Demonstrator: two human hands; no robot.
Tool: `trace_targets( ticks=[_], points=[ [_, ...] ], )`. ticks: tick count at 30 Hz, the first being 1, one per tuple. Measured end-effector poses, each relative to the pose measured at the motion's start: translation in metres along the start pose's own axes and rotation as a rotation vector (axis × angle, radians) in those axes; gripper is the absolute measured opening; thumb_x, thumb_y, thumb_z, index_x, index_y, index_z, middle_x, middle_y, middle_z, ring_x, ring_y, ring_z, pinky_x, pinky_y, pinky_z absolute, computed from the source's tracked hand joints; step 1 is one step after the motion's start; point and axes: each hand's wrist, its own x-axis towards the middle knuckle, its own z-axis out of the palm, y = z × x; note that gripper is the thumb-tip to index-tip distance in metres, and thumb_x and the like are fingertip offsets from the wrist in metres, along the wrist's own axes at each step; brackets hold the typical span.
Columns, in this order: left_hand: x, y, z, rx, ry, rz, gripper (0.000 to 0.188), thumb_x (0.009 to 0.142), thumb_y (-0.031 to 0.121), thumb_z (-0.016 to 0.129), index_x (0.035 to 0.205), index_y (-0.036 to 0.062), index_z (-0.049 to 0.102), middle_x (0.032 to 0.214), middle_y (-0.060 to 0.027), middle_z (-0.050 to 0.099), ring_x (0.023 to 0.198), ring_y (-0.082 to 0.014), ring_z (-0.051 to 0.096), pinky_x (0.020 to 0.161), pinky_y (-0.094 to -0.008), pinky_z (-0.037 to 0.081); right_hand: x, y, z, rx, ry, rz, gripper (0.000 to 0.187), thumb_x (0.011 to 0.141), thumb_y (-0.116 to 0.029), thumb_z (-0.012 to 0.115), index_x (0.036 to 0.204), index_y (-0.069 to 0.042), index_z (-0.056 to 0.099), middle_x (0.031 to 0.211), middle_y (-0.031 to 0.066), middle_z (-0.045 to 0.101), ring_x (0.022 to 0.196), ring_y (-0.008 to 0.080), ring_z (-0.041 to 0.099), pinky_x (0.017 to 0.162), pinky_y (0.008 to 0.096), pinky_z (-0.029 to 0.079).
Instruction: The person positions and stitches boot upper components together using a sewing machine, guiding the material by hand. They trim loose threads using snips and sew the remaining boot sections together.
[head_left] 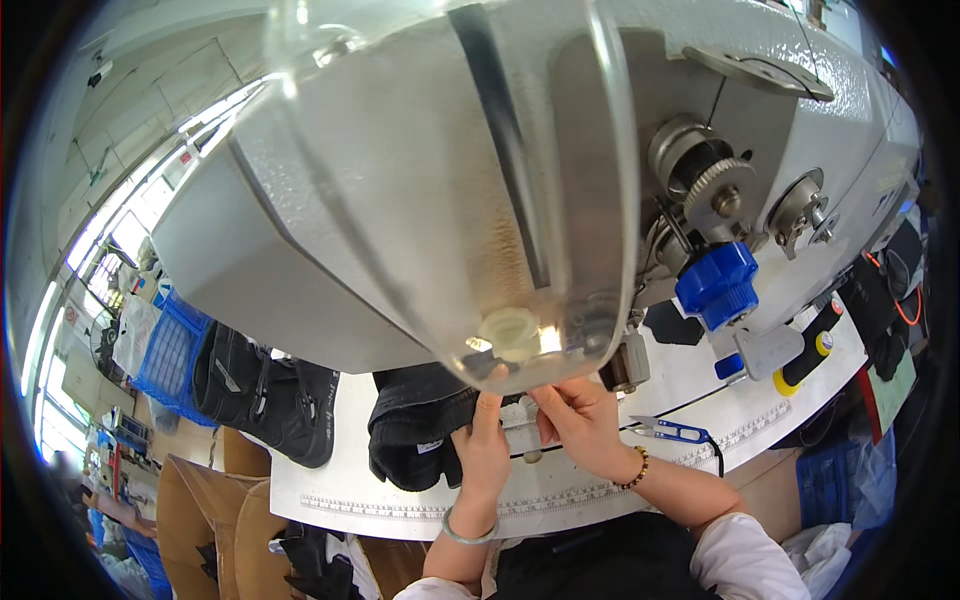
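Note:
A large grey sewing machine (380,200) fills the upper view, with a clear plastic guard (617,200) in front of its head. My left hand (485,455) is beneath the guard, one finger stretched upward to its lower edge; its other fingers are partly hidden. Close beside it, my right hand (590,430) is closed, thumb and forefinger drawn together at the needle area. Anything between those fingertips is too small to make out. A bundled black fabric piece (410,440) lies on the white table (420,515), just left of my left hand.
Blue-handled thread snips (672,430) lie right of my right hand. A black boot (300,410) rests at the table's left edge, near a blue basket (170,345). Cardboard boxes (195,515) stand below. A blue knob (718,285) juts from the machine; a blue crate (828,485) sits right.

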Motion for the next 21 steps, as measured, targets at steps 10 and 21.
trace_targets(
  ticks=[10, 21],
  points=[
    [0.012, 0.015, 0.003, -0.396, 0.066, -0.461, 0.028, 0.096, 0.018, 0.052, 0.112, -0.0018, 0.064, 0.108, -0.0042, 0.061, 0.097, -0.0116, 0.054, 0.090, -0.0269, 0.040, 0.002, -0.002, 0.003, -0.094, 0.065, -0.039, 0.023, 0.094, -0.019, 0.059, 0.086, 0.000, 0.068, 0.056, -0.0018, 0.055, 0.046, 0.0022, 0.049, 0.041, 0.0174, 0.035],
    [0.022, 0.005, 0.005, -0.565, 0.109, -0.581, 0.024, 0.095, 0.016, 0.052, 0.101, -0.0050, 0.064, 0.096, -0.0028, 0.065, 0.082, -0.0074, 0.058, 0.073, -0.0226, 0.047, 0.001, -0.005, 0.001, -0.288, 0.034, -0.160, 0.021, 0.093, -0.019, 0.059, 0.094, 0.000, 0.069, 0.054, 0.0012, 0.056, 0.047, 0.0042, 0.053, 0.043, 0.0199, 0.038]
  ],
)
